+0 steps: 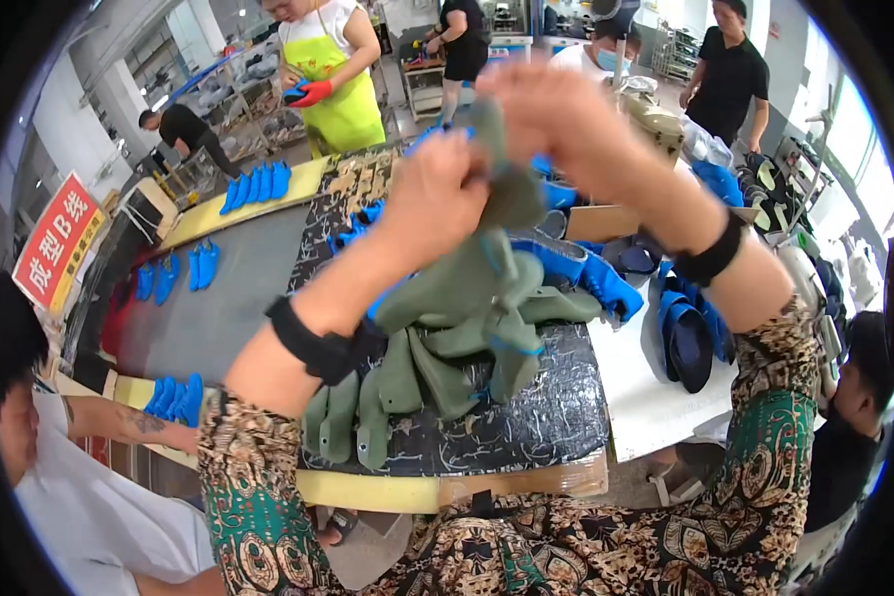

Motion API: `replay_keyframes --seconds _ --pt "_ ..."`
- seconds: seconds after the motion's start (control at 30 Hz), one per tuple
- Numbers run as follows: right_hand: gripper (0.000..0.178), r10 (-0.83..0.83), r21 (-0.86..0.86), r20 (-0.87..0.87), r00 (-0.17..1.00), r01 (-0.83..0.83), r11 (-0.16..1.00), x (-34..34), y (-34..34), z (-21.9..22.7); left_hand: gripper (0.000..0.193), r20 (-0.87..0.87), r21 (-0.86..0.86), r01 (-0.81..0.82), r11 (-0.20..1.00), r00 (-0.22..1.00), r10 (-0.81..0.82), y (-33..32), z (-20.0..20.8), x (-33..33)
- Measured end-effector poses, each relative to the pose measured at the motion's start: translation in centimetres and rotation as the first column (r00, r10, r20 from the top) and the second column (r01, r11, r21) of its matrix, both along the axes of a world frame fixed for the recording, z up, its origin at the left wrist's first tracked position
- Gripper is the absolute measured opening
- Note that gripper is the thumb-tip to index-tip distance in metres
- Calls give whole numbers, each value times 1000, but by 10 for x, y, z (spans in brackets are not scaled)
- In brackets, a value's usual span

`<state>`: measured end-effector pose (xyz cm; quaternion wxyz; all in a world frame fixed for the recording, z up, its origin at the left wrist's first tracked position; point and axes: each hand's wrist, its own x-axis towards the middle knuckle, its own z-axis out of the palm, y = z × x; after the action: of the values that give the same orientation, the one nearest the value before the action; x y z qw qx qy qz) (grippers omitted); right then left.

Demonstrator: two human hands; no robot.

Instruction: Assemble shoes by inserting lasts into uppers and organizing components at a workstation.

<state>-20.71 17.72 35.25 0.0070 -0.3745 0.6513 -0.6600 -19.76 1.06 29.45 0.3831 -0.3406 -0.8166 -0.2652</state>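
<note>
A green shoe last (pixel 515 199), blurred by motion, is up between my two raised hands above the middle of the table. My left hand (pixel 439 189) is closed against its left side and grips it. My right hand (pixel 546 114) is at its upper end, its fingers smeared by motion, so their grip is unclear. Below lies a heap of green shoe lasts (pixel 457 288), several of them lined up toward the near edge of the dark patterned tabletop (pixel 556 422). Blue-covered shoe uppers (pixel 561 260) lie behind and to the right of the heap.
A grey conveyor belt (pixel 228 298) with blue-covered shoes (pixel 258 187) runs on the left. Dark blue shoes (pixel 685 333) rest on a white surface (pixel 636 397) at right. People sit close at left (pixel 99 487) and right (pixel 854 417); a person in a yellow-green apron (pixel 336 84) stands beyond.
</note>
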Motion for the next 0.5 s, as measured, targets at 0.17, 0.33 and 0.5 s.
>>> replay_keyframes --seconds 0.17,0.33,0.5 --pt "14 -165 146 305 938 125 981 2 -15 -69 9 137 -555 -162 816 950 282 22 -93 -4" --pt "9 -106 -47 529 842 154 987 -15 -16 -72 17 668 -90 -34 995 739 85 20 -103 -14" --pt "7 -50 -96 474 879 108 989 -16 -21 -61 20 841 441 -22 897 359 -404 -4 -146 9"
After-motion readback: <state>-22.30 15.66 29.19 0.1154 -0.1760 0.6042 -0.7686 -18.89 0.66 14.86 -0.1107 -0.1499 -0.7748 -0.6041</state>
